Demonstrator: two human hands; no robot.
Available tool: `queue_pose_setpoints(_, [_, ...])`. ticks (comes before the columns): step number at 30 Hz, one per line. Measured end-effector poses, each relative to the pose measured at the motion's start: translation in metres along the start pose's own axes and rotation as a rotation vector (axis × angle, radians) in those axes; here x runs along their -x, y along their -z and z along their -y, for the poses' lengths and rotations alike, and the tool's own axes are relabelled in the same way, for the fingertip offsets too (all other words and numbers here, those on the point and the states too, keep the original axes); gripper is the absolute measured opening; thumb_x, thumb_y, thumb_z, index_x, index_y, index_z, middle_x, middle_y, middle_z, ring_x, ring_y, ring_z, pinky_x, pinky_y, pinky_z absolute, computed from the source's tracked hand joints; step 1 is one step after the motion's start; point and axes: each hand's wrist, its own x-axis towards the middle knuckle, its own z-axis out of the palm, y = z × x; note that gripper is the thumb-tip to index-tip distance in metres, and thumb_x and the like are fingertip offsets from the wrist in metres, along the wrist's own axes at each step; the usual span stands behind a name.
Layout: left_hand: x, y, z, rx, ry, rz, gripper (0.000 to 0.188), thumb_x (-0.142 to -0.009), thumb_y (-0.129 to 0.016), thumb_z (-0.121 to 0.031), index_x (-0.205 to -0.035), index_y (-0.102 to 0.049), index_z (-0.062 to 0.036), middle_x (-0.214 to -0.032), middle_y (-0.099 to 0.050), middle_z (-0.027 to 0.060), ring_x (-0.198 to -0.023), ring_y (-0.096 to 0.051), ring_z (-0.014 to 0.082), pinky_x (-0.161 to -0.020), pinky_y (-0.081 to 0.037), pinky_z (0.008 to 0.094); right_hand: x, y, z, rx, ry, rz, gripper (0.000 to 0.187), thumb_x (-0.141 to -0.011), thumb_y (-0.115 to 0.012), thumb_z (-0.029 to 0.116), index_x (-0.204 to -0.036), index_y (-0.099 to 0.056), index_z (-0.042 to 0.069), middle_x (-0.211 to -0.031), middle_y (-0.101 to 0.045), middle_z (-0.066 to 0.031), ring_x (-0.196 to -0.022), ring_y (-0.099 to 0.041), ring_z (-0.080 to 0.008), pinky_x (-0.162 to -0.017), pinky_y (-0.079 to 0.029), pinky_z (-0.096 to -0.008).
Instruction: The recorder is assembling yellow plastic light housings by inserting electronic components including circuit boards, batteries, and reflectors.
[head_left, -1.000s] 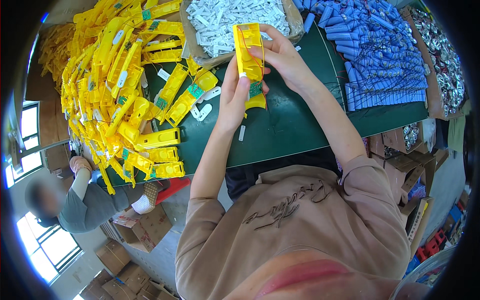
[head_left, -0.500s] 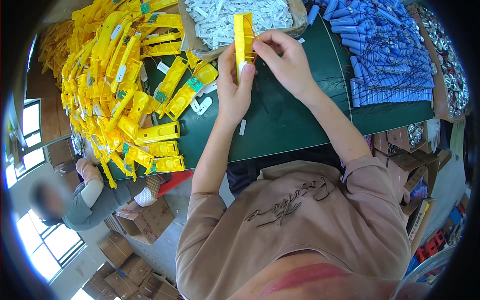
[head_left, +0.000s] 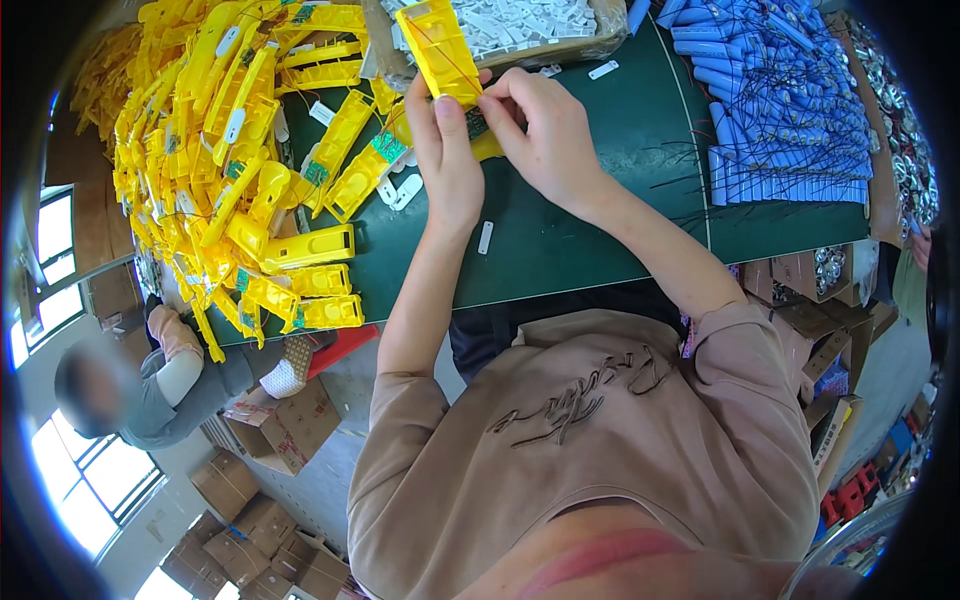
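My left hand [head_left: 450,165] holds a yellow plastic housing [head_left: 440,50] upright and tilted left, its ribbed hollow side turned toward me. The left thumb presses on its lower end, with the fingers behind. A thin red wire [head_left: 461,73] runs across the hollow to the fingertips of my right hand [head_left: 548,140], which are pinched together at the housing's lower right edge. Below the hands, part of a green circuit board [head_left: 476,124] and a yellow end show, partly hidden by the fingers. A small white plastic strip [head_left: 485,238] lies on the green table [head_left: 570,240] near my left wrist.
Yellow housings [head_left: 240,150], some with green boards, are heaped at the left. A box of white plastic pieces [head_left: 510,30] stands at the back. Blue cylindrical cells [head_left: 780,120] with dark wires are piled at right, beside metal parts [head_left: 895,110]. Another person [head_left: 180,385] sits at far left.
The yellow housing has swung up and left, turning from its narrow side to show its hollow inside. Both hands have shifted slightly, the right one still pinching beside it.
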Motion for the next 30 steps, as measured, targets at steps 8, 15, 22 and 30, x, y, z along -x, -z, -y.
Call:
queue_pose_setpoints(8, [-0.001,0.002,0.011,0.326,0.181,-0.041,0.039,-0.101,-0.030,-0.030,-0.129,-0.032,-0.0028,-0.109,-0.057,0.0123,-0.100,-0.053,0.0176,-0.094,-0.038,0.0313,-0.001,-0.009,-0.006,0.329,0.450,-0.077,0.012,-0.076,-0.066,0.003,-0.082,-0.055,0.004,-0.073,-0.056,-0.0084,-0.066,-0.053,-0.0264,-0.060,-0.041,-0.0357])
queue_pose_setpoints(15, [-0.001,0.002,0.000,0.368,0.233,-0.026,0.036,-0.095,-0.040,-0.010,-0.128,-0.028,-0.0025,-0.105,-0.058,0.0125,-0.097,-0.054,0.0170,-0.090,-0.042,0.0302,0.004,-0.009,-0.007,0.436,0.466,-0.054,0.019,-0.071,-0.067,0.008,-0.088,-0.058,0.007,-0.079,-0.057,-0.0046,-0.072,-0.056,-0.0210,-0.064,-0.046,-0.0317])
queue_pose_setpoints(22, [-0.008,0.010,0.010,0.356,0.186,-0.041,0.030,-0.094,-0.041,-0.006,-0.122,-0.031,-0.0010,-0.103,-0.059,0.0136,-0.090,-0.058,0.0178,-0.083,-0.047,0.0299,0.008,-0.010,0.002,0.525,0.474,-0.012,0.025,-0.072,-0.062,0.010,-0.097,-0.060,0.006,-0.084,-0.057,-0.0054,-0.077,-0.057,-0.0214,-0.068,-0.046,-0.0319])
queue_pose_setpoints(30, [-0.015,0.015,-0.004,0.276,0.109,-0.082,0.028,-0.091,-0.036,-0.004,-0.119,-0.036,-0.0012,-0.104,-0.060,0.0169,-0.083,-0.060,0.0183,-0.074,-0.051,0.0303,0.014,-0.006,0.020,0.580,0.437,0.083,0.032,-0.077,-0.058,0.011,-0.109,-0.060,0.005,-0.096,-0.057,-0.0088,-0.087,-0.056,-0.0215,-0.078,-0.044,-0.0335])
